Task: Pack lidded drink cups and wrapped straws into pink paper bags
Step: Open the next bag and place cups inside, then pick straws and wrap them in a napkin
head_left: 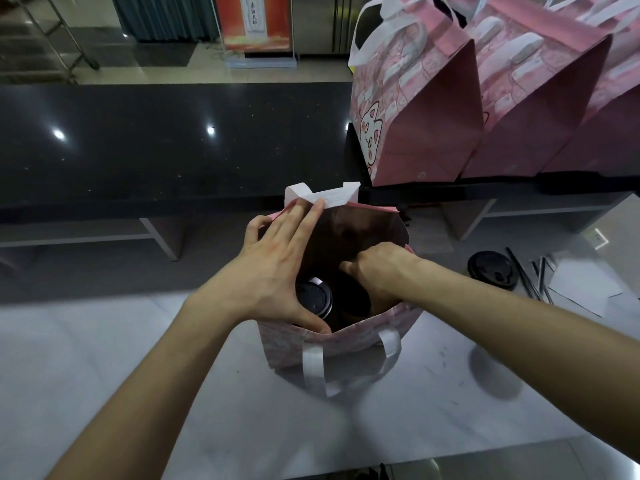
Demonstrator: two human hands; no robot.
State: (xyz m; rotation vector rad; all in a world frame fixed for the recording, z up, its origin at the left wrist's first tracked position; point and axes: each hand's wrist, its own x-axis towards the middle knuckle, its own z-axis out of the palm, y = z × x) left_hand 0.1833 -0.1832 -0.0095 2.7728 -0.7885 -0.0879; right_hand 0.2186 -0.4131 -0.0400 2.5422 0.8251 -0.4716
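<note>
Pink bag (346, 341) held open by left hand (277, 268), fingers straight, spread across mouth. Right hand (375, 271) curled inside bag, directly above second cup (349, 299); grip on cup not discernible. Lidded cup (313, 299) seated just left.

This looks like a drink shop's service area, seen from behind the counter. A long black stone counter (166, 140) carries a row of pink cat-print paper bags (415, 109) at its right end, with a promotional banner stand (256, 29) on the tiled floor beyond, while spare black cup lids (491, 270) and wrapped straws (526, 275) lie on the pale worktop (138, 341)
</note>
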